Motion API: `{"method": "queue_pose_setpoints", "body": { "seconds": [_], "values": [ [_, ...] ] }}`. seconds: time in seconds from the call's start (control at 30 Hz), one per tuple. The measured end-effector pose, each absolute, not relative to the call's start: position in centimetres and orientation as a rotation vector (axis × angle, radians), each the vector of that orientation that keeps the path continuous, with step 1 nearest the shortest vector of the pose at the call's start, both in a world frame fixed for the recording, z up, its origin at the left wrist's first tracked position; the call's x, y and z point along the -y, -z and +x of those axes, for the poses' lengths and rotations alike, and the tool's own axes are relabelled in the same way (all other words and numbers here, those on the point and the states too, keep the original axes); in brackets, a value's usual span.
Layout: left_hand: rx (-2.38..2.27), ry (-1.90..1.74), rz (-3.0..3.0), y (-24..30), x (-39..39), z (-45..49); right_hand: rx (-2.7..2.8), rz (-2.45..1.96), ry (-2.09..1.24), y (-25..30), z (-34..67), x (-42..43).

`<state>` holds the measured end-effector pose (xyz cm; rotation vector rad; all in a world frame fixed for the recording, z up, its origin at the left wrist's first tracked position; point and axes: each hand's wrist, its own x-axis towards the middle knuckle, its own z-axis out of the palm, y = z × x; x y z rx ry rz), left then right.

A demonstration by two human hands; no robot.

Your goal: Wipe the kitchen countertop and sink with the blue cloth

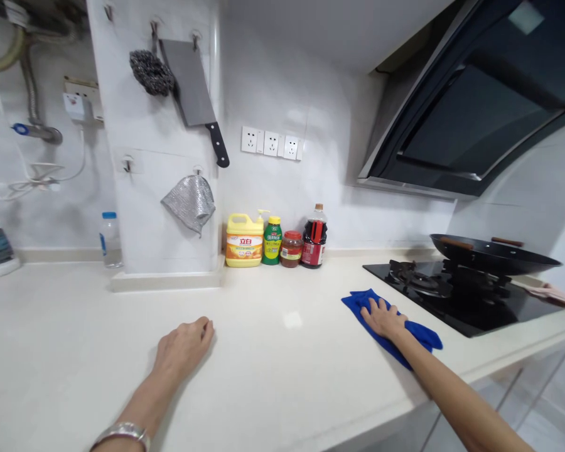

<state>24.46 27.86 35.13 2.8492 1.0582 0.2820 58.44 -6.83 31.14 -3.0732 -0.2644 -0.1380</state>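
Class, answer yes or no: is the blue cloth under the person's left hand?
No, the blue cloth lies under the right hand.

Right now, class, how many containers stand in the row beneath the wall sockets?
4: the yellow jug at the left end, the green bottle next, then the red-lidded jar, and the dark bottle at the right end. Others could be hidden behind.

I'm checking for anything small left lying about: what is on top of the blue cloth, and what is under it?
The right hand is on top of the blue cloth. White countertop shows around it; whatever lies directly underneath is covered.
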Motion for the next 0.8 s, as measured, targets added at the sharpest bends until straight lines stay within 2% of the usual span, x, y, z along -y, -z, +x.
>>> {"method": "queue_pose_setpoints", "body": {
  "seconds": [0.2, 0.37, 0.6, 0.8],
  "values": [
    [-1.01, -0.282, 2.847, -34.9, -27.7, 25.1, 0.213, -3.079, 0.114, -31.9, 58.4, 1.7],
    [-1.008, -0.251, 2.821, -34.6, -28.1, 25.3, 0.393, -3.061, 0.125, -32.3, 56.7, -3.8],
    [-1.002, -0.22, 2.797, -34.6, -28.6, 25.1, 0.927, -2.93, 0.144, -32.9, 50.9, -11.3],
    [-0.985, -0.23, 2.774, -35.1, -28.5, 24.9, 1.486, -2.638, 0.158, -33.2, 45.2, -12.9]
  ]
}}
